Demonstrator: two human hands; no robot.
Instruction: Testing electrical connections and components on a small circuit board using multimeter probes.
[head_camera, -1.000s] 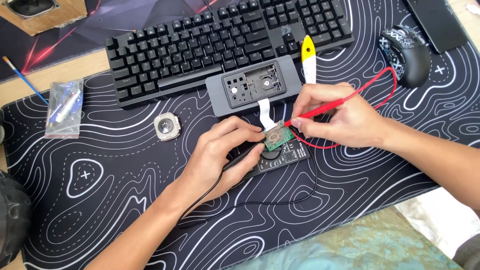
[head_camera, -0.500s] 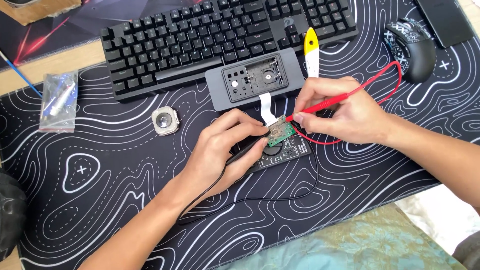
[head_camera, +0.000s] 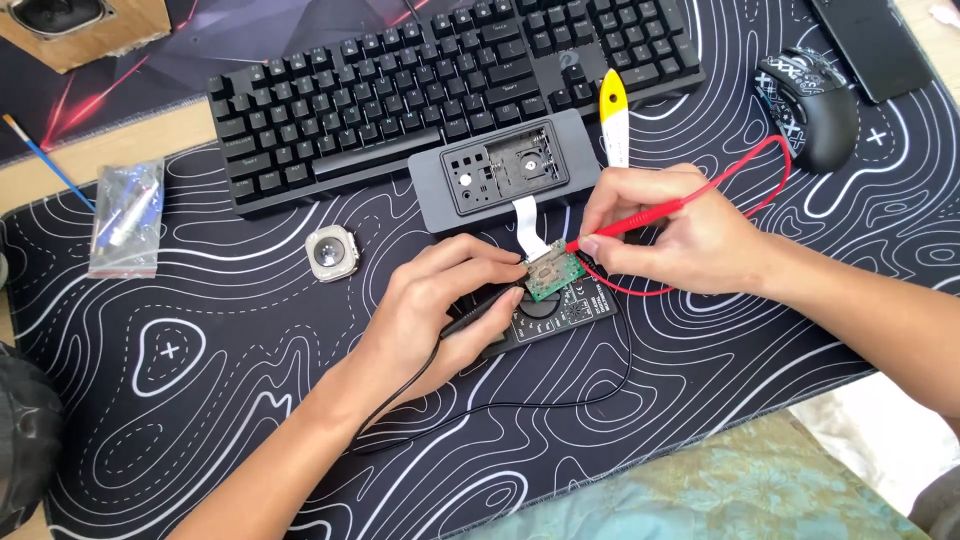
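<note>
Hands: right hand (head_camera: 690, 235) pinches red probe (head_camera: 640, 220); clear packet (head_camera: 126, 217) far left.

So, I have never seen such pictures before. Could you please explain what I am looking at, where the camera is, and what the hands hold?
There is no machine here: a person works with two bare hands, and one camera worn on the head looks down at them. The right hand holds a red probe like a pen, with its tip on a small green circuit board. The left hand steadies that board and holds a black probe. Under the board lies a black meter, to which the probe wires seem to run. A white ribbon joins the board to an opened grey case. All of this lies on a black mat with white lines. Also on it are a keyboard, a mouse, a small round part and a clear bag.
</note>
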